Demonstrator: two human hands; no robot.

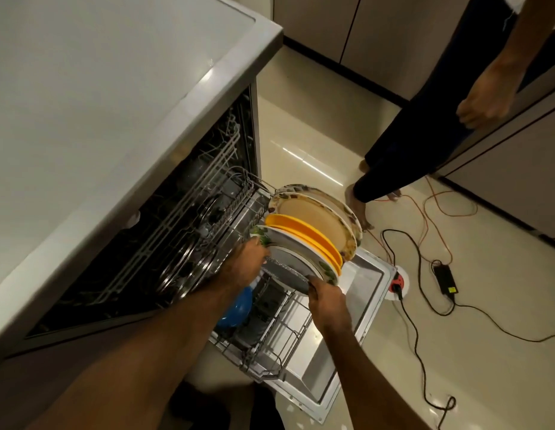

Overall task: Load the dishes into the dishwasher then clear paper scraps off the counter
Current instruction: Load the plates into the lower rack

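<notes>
The dishwasher stands open, its lower rack [288,339] pulled out over the dropped door [367,288]. Several plates stand on edge in the rack: two patterned beige plates [316,212] at the far end, orange plates [304,234], then a white plate with a leaf rim [298,251]. A grey speckled plate [285,274] is nearest me. My left hand [246,260] grips its left rim and my right hand [326,301] grips its lower right rim. A blue bowl [236,308] lies in the rack below my left forearm.
The white counter [99,103] runs over the dishwasher at left. Another person [425,128] stands barefoot on the tiled floor beyond the door. Orange and black cables, a power adapter [445,279] and a floor socket [400,282] lie to the right of the door.
</notes>
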